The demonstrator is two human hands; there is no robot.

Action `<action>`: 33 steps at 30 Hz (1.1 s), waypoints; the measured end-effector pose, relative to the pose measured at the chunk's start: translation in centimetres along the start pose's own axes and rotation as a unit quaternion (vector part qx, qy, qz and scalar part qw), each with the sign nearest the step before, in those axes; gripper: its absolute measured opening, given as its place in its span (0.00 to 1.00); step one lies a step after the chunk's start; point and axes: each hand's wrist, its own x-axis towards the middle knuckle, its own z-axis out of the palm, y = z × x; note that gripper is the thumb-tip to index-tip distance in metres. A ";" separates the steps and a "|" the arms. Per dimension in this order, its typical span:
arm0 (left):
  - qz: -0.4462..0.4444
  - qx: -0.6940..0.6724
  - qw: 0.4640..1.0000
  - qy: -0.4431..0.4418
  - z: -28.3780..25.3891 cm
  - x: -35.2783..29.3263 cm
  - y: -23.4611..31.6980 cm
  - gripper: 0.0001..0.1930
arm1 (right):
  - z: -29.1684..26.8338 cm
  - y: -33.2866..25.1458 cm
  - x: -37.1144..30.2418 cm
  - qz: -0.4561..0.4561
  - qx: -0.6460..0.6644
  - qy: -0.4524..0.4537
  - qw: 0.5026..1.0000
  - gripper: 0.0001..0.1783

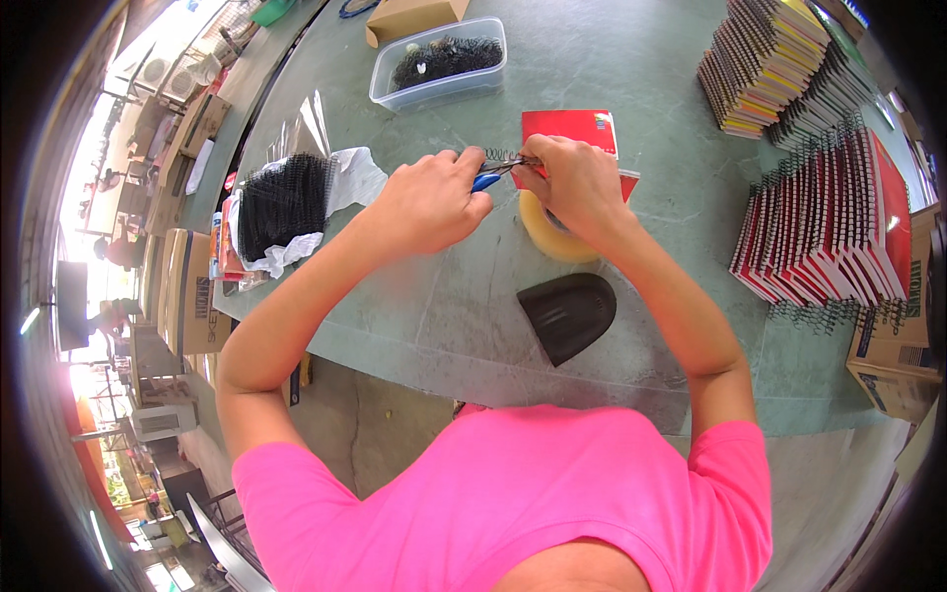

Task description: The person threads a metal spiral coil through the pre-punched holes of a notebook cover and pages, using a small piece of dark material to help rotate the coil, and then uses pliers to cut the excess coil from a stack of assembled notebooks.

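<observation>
My left hand (439, 197) is closed around a blue-handled tool (486, 183), seemingly pliers, most of it hidden by the fingers. Its dark metal end reaches toward my right hand (577, 183), whose thumb and fingers pinch a thin black spiral binding coil (498, 155). The coil spans the gap between both hands. Under and behind the right hand lies a red-covered notebook (567, 125), partly covered by it. A wide yellowish tape roll (552, 237) rests below that hand, and nearer to me is a dark rounded plastic piece (569, 314).
A clear plastic tub (434, 94) of black coils stands at the back. On the left, a bundle of black coils (284, 207) sits on white wrapping. Piles of red spiral notebooks (824, 222) and yellow-edged notebooks (764, 64) fill the right, beside a cardboard box (893, 345).
</observation>
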 end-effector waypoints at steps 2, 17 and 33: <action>0.002 0.001 1.000 0.002 0.1 0.3 0.0 0.14 | 0.0 -0.1 -0.1 0.000 -0.004 0.004 1.000 0.09; 0.136 0.027 0.973 0.186 11.3 -2.1 -2.6 0.23 | -4.4 1.8 -1.3 0.032 0.016 -0.046 0.998 0.11; 0.091 -0.243 0.905 0.337 4.8 -0.5 0.7 0.15 | -3.3 6.5 -4.0 0.177 0.438 -0.014 0.881 0.11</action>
